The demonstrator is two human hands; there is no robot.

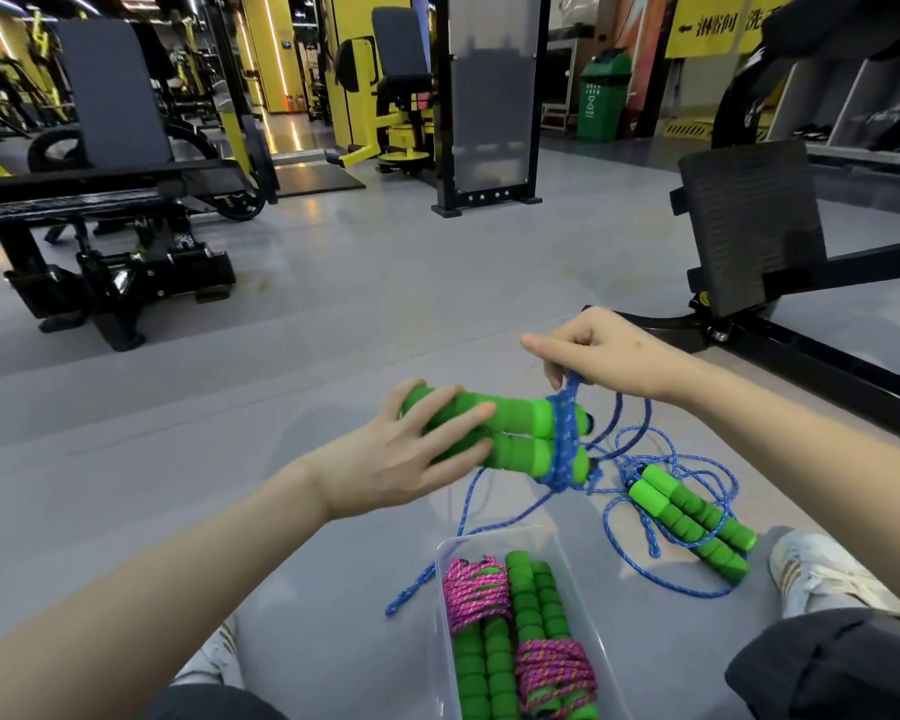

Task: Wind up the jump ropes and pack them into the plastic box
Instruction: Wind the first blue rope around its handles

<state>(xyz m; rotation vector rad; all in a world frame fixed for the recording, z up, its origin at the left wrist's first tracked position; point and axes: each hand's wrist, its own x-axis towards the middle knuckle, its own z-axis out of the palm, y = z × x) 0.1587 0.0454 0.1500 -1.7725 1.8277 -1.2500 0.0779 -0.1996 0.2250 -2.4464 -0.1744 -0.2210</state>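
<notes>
Jump rope [567, 439], light, limp blue cord on soft foam handles, is above the floor; my left hand [411, 454] clasps the handles, my right hand [604, 361] pinches cord; I'd grip foam

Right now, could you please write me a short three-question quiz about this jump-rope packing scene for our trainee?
1. True or false: the left hand holds a pair of green handles while the right hand winds blue rope around them.
2. How many wound ropes with pink cord lie in the clear plastic box? A) one B) two C) four
3. Fill in: the second blue rope, with its handles, lies unwound on the ____.

Key: 1 true; 2 B; 3 floor.
</notes>
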